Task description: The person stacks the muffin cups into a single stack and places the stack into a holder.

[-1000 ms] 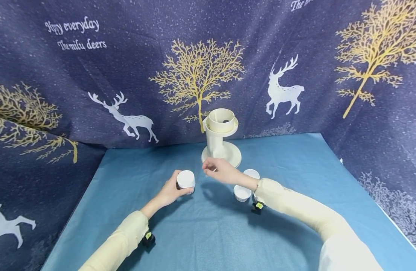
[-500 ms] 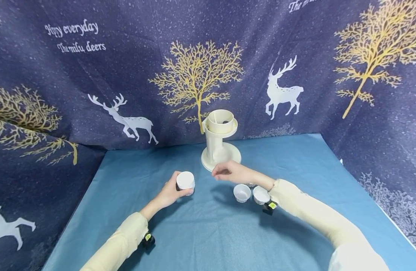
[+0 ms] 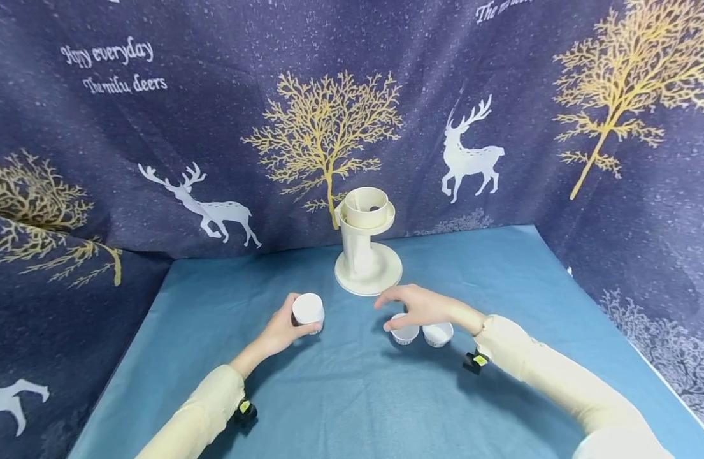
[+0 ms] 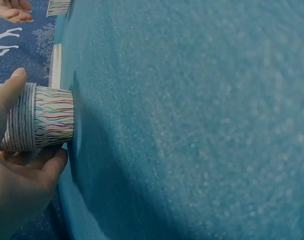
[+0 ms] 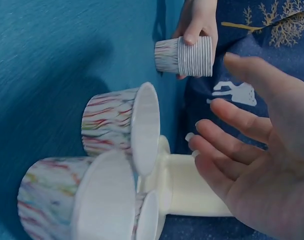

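Note:
In the head view my left hand (image 3: 278, 331) grips a stack of white paper baking cups (image 3: 308, 308). The left wrist view shows thumb and fingers round the nested rims, with wavy coloured lines on the outermost cup (image 4: 54, 116). My right hand (image 3: 422, 307) hovers over single baking cups on the table, its fingers spread and nothing in them. Two show from above, a nearer-left cup (image 3: 405, 336) and one on its right (image 3: 438, 335). In the right wrist view a third cup (image 5: 149, 220) is partly hidden behind the large front cup (image 5: 52, 200).
A cream stand (image 3: 361, 252) with a round base and a ring-shaped top rises at the back middle; something dark lies inside its top. Blue cloth (image 3: 352, 395) covers the table. Behind hangs a dark blue curtain (image 3: 214, 140) with deer and trees.
My right hand has drawn back to the right, away from the stand's base and over the single cups, and its fingers have spread. The left hand keeps its grip on the stack.

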Demonstrator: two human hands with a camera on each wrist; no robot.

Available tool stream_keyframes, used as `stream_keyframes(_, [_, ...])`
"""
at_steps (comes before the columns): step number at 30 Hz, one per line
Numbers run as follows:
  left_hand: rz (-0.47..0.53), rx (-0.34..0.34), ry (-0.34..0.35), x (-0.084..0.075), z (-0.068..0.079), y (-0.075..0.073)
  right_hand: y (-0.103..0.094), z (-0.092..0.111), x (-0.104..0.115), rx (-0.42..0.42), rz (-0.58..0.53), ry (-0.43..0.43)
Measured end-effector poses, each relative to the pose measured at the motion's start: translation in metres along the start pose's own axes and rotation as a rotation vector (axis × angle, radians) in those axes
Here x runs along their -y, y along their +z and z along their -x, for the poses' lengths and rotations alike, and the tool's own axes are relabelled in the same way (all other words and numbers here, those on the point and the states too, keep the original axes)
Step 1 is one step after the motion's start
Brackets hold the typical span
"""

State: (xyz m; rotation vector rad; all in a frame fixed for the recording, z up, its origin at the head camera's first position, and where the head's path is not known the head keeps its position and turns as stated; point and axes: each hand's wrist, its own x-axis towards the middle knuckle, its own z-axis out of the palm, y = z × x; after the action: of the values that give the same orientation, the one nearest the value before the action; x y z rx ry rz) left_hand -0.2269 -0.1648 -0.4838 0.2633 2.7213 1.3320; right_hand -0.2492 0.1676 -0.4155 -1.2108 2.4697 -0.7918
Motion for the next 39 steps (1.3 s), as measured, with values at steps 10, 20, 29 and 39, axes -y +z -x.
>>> stream_keyframes(10, [-0.011, -0.005, -0.009, 0.001, -0.001, 0.001, 0.002, 0.014, -0.006, 0.015, 0.110, -0.036])
stream_keyframes(20, [0.007, -0.001, 0.001, 0.002, 0.000, 0.001, 0.009, 0.024, -0.013, 0.005, 0.180, -0.055])
stream_keyframes(29, [0.013, 0.001, -0.006, 0.002, 0.000, 0.001, 0.014, 0.024, -0.016, 0.028, 0.161, -0.031])
stream_keyframes(39, [0.001, -0.004, -0.016, 0.002, -0.001, 0.002, 0.018, 0.025, -0.014, 0.073, 0.176, 0.054])
